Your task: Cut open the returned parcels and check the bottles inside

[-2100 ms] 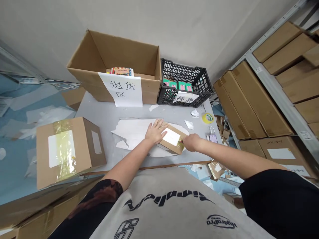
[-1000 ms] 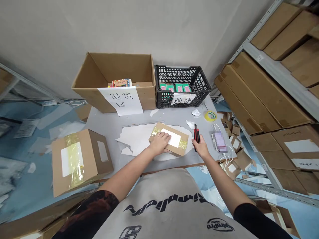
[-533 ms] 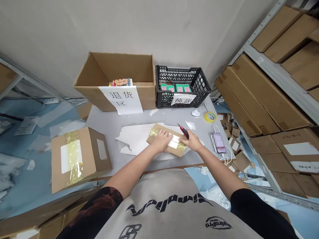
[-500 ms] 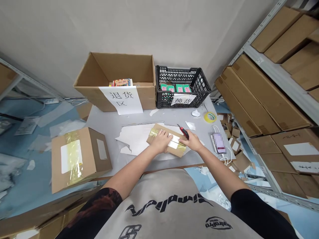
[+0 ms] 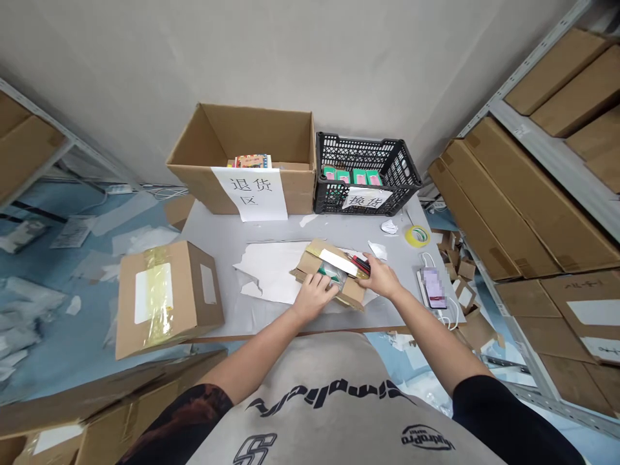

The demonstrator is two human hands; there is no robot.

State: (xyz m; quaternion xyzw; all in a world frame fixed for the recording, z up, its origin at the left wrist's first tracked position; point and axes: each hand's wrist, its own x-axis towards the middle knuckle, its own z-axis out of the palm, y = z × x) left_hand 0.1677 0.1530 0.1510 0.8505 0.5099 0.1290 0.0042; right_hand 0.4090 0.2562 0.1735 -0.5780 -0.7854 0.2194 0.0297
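Observation:
A small flat cardboard parcel with a white label and yellow tape lies on torn white paper in the middle of the grey table. Its lid stands lifted and something green in clear wrap shows inside. My left hand reaches into the parcel's near side, fingers curled on the wrapped content. My right hand holds the raised lid at its right end and also grips a red and black utility knife.
Behind stand an open cardboard box with a paper sign and a black plastic crate with green packs. A taped box sits at the left. A tape roll, a phone with cable, and shelves of cartons are at right.
My right hand cut along the parcel with the knife, pulled away, then came back. The parcel's lid is now lifted, and my left hand has gone from pressing on top to reaching inside.

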